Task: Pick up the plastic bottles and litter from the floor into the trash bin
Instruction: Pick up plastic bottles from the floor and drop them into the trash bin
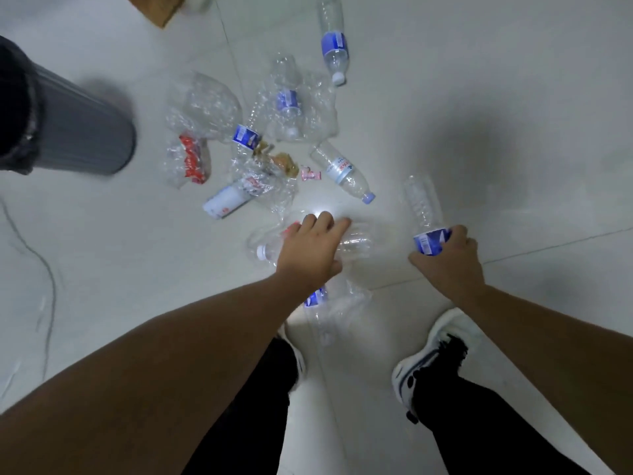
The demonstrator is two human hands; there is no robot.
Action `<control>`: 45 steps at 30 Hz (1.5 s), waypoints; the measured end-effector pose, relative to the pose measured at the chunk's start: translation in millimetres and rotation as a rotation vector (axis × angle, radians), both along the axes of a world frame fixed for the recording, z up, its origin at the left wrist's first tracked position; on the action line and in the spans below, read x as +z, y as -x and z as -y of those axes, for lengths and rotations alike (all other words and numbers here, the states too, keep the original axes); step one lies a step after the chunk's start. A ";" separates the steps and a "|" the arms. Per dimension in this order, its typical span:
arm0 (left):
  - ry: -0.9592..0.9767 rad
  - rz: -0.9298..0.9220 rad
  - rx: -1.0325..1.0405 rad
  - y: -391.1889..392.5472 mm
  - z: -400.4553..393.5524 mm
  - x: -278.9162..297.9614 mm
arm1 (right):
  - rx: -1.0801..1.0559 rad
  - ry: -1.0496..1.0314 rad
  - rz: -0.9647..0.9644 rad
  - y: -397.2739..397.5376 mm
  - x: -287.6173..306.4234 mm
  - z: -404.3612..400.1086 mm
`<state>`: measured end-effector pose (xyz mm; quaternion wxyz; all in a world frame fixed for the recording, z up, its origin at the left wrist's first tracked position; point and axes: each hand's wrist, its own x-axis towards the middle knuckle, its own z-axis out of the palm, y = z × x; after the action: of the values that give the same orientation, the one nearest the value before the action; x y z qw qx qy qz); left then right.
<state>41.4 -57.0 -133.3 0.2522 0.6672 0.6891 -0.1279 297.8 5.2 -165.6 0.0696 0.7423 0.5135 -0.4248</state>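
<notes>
The pale tiled floor (479, 80) fills the frame, and its right half and lower left lie bare, the widest open room around me. At the upper left edge stands the grey ribbed trash bin (82, 128), dark-lined at its mouth, well apart from the scatter in the upper centre.

My right hand (452, 258), right of centre, is clenched around a clear bottle with a blue label (424, 214); its body points up the frame away from my fingers. The print on that label is too small to read. My left hand (313, 245), centre frame, lies spread over a clear bottle with a white cap (356, 243) that lies across the floor; whether my fingers have closed on it I cannot tell.

Above my hands lie a capped bottle with a white label (342, 173), its red writing blurred, a white can (224, 202) with red marks I cannot read, and crushed clear plastic (202, 104). A blue-labelled bottle (334, 42) lies near the top edge. A red wrapper (191, 159) sits left of the heap, a small pink scrap (311, 173) beside the capped bottle.

My white shoe (431, 351) stands at lower right, another crushed bottle (329, 303) just beside my feet.
</notes>
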 end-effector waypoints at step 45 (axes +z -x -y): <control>-0.041 0.170 0.688 120.2 149.6 -216.8 | 0.353 -0.117 0.032 99.3 -206.7 170.1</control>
<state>-78.8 -206.6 -350.1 0.3238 0.4093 0.8523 0.0343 198.5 -164.9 -372.4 0.1079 0.6503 0.6583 -0.3633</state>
